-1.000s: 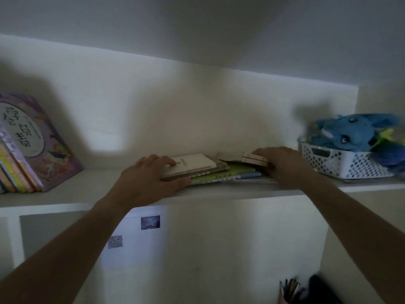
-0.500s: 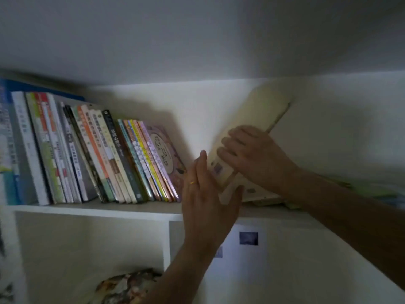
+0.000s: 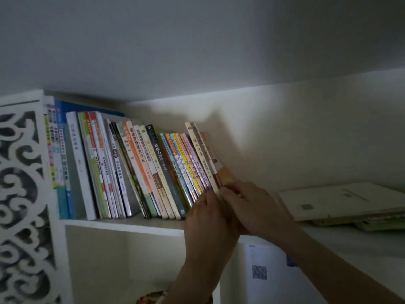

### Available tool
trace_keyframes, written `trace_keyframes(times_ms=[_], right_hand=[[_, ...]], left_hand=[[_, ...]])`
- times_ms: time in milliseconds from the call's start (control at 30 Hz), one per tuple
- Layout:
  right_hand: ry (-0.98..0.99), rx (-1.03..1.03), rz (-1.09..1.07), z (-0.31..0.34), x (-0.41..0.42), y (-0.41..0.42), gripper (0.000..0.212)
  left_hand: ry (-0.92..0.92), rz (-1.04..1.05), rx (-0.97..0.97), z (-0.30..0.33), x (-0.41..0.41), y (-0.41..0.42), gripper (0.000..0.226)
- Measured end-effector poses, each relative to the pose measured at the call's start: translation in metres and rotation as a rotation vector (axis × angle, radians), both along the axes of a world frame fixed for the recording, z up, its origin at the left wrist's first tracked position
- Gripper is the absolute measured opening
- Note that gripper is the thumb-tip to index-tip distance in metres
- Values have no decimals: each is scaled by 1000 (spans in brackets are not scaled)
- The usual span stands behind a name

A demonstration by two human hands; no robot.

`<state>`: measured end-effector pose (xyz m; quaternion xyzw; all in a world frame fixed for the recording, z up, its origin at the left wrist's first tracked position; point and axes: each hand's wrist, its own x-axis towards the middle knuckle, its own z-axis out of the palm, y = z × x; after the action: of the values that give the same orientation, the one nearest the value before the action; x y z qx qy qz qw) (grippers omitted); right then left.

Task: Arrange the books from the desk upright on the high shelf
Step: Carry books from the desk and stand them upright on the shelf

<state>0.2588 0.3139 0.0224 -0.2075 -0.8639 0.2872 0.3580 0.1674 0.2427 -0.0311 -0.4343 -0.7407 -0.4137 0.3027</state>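
A long row of upright books [image 3: 135, 172] leans left on the high white shelf [image 3: 122, 223]. At the row's right end stand a cream book [image 3: 198, 153] and a brownish one beside it. My left hand [image 3: 208, 218] presses against the lower spines at that end. My right hand [image 3: 252, 207] holds the lower edge of the last books from the right. A small stack of books [image 3: 341, 202] lies flat on the shelf further right.
A carved white fretwork panel [image 3: 22, 194] closes the shelf's left side. Below the shelf are open compartments and a white panel with a QR label [image 3: 259, 272]. The ceiling hangs close above the books.
The cream book, tilted in my right hand half a second ago, now stands at the right end of the row. Both hands have closed in on its lower edge. The view shifted left.
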Motion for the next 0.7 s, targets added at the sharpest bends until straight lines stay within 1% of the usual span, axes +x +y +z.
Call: trace_keyframes(times_ms=[33, 100, 233, 300, 367, 433, 567, 633, 700], right_hand=[[-21, 13, 13, -6, -1, 3, 29], [-7, 13, 51, -11, -3, 11, 29], [9, -149, 163, -12, 0, 17, 17], [12, -144, 204, -14, 3, 15, 12], [31, -104, 204, -16, 3, 19, 10], [32, -71, 166, -16, 1, 19, 11], [-24, 102, 49, -19, -2, 16, 32], [-66, 167, 20, -20, -3, 14, 33], [-39, 119, 34, -22, -5, 16, 33]], left_hand=[[2, -24, -20, -1, -3, 3, 28], [18, -47, -26, -2, -6, 6, 42], [112, -22, -62, -6, -10, 6, 57], [117, -50, -30, -9, -10, 3, 54], [121, -84, 22, -11, -9, 0, 45], [115, -120, 0, -11, -12, -2, 39], [-6, -218, 14, -5, -14, -8, 22], [-47, -202, 28, 0, -12, -14, 20], [-85, -211, 40, 4, -12, -16, 23]])
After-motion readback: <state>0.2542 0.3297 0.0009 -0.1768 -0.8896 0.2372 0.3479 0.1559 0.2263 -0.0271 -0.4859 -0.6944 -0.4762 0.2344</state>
